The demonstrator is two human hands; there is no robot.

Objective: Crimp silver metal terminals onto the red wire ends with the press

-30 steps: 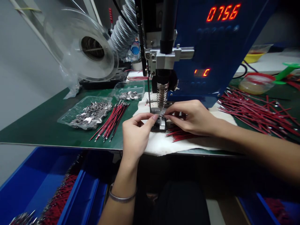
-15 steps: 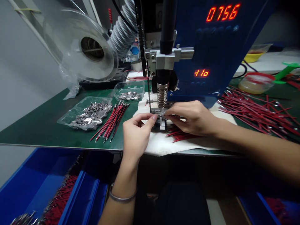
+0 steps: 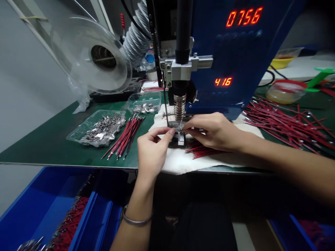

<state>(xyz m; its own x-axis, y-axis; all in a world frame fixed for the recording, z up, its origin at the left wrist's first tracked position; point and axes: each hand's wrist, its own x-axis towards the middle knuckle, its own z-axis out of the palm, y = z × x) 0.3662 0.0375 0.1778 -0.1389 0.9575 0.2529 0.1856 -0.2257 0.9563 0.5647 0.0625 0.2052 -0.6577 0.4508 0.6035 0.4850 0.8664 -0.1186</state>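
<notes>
Both hands meet at a small metal fixture (image 3: 180,138) under the spring-wrapped tip (image 3: 179,108) of a blue bench machine (image 3: 235,45), which looks like a soldering machine. My left hand (image 3: 154,148) is closed in a pinch of thumb and index finger at the fixture's left side. From the right, my right hand (image 3: 214,130) pinches at the same spot, its fingertips just below the tip. Whatever each pinch holds is too small and covered to make out. Under my right hand, red wires (image 3: 200,151) lie on a white cloth (image 3: 178,165).
On the green table (image 3: 52,143), a clear tray (image 3: 74,134) of small metal parts stands left, beside a bundle of red and black wires (image 3: 124,137). A second tray (image 3: 131,101) sits behind. More red wires (image 3: 285,122) spread right, near a red-rimmed tub (image 3: 285,92). Blue bins (image 3: 39,198) stand below.
The lower red readout has changed to 416, while the upper one still shows 0756. My view has shifted slightly. Both hands keep their pinch at the fixture.
</notes>
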